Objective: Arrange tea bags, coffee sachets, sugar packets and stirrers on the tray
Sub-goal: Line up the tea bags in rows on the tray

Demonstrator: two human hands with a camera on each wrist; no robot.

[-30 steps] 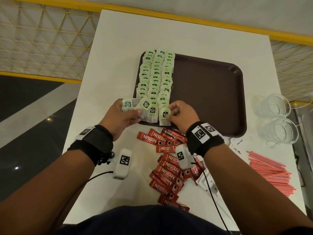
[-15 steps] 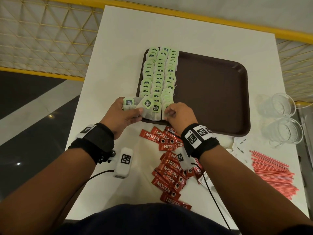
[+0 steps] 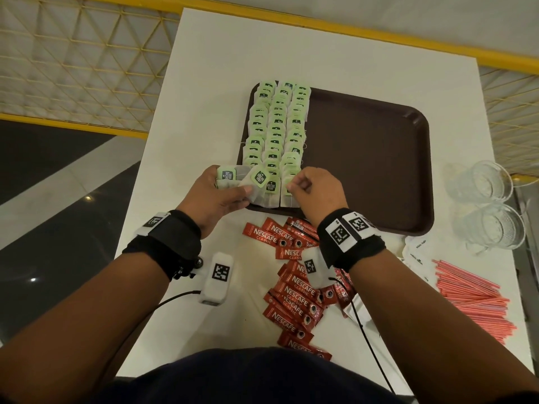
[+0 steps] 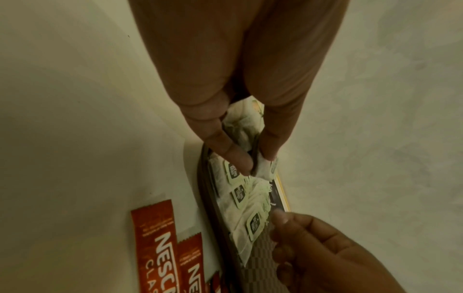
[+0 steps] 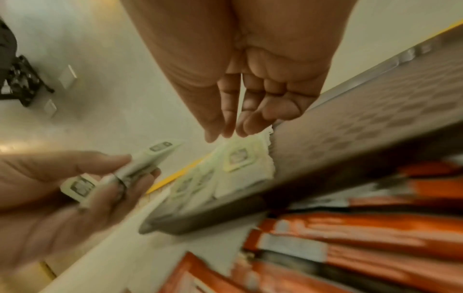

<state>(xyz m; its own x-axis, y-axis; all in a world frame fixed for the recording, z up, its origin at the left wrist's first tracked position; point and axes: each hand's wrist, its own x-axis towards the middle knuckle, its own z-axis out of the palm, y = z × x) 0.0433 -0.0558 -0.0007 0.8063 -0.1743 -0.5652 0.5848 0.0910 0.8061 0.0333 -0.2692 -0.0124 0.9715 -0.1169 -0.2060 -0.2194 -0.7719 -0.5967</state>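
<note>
A dark brown tray (image 3: 364,158) lies on the white table, with green-tagged tea bags (image 3: 277,126) overlapped in three columns along its left side. My left hand (image 3: 233,188) grips a small stack of tea bags (image 3: 229,176) at the tray's near left corner, thumb on top; the left wrist view shows its fingers (image 4: 240,158) pinching the bags. My right hand (image 3: 291,188) has curled fingers pinching the far edge of one tea bag (image 3: 287,199), which lies at the near end of the right column. Its fingertips (image 5: 225,130) meet at that bag.
Red coffee sachets (image 3: 294,290) are heaped on the table below the tray, under my right wrist. White sugar packets (image 3: 417,252) and pink stirrers (image 3: 472,298) lie at the right. Two clear glasses (image 3: 493,225) stand beside the tray's right edge. A yellow railing runs behind the table.
My right hand carried one tea bag forward from the tray's near rim and laid it at the end of the right column. The left hand stayed put with its stack.
</note>
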